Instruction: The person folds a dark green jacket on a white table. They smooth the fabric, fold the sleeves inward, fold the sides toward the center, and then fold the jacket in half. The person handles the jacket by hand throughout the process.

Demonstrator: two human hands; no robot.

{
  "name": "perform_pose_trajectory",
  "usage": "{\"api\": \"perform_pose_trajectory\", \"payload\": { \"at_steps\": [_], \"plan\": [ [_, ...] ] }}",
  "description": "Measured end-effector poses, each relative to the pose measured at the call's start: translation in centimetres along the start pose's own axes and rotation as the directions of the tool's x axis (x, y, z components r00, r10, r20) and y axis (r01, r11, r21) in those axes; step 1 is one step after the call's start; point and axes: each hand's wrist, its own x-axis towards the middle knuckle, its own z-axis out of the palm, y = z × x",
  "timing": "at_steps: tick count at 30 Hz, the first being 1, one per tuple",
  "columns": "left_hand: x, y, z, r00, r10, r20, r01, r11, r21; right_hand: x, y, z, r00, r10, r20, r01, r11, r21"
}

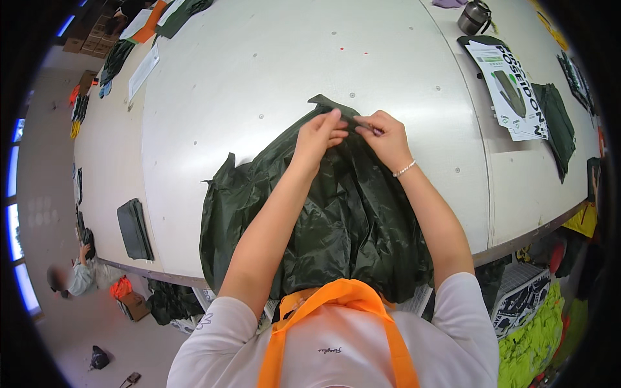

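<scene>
Mid-fold on dark green garment (336,213) atop white table (259,71): left hand (318,136) and right hand (381,136) pinched closed on its far edge; next likely needs pulling taut, aligning.

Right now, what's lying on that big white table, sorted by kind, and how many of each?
Dark green garment being worked on by both hands: 1
Folded dark green pieces: 2, one at the left edge, one at the right
Printed packaging card: 1
Metal kettle: 1
Total: 5, leaving out the far, unclear items.
</scene>
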Motion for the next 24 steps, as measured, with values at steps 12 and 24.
{"api": "perform_pose_trajectory", "payload": {
  "at_steps": [12,24],
  "plan": [
    [-2.7,-0.8,-1.1,0.999,-0.016,-0.05,0.018,0.999,0.041,-3.3,8.4,-12.4,0.892,0.143,-0.429,-0.319,0.871,-0.373],
    [-6.4,-8.3,1.8,0.917,-0.364,-0.164,0.392,0.899,0.197,-14.5,1.4,-11.0,0.798,0.576,0.177,-0.565,0.817,-0.116]
  ]
}}
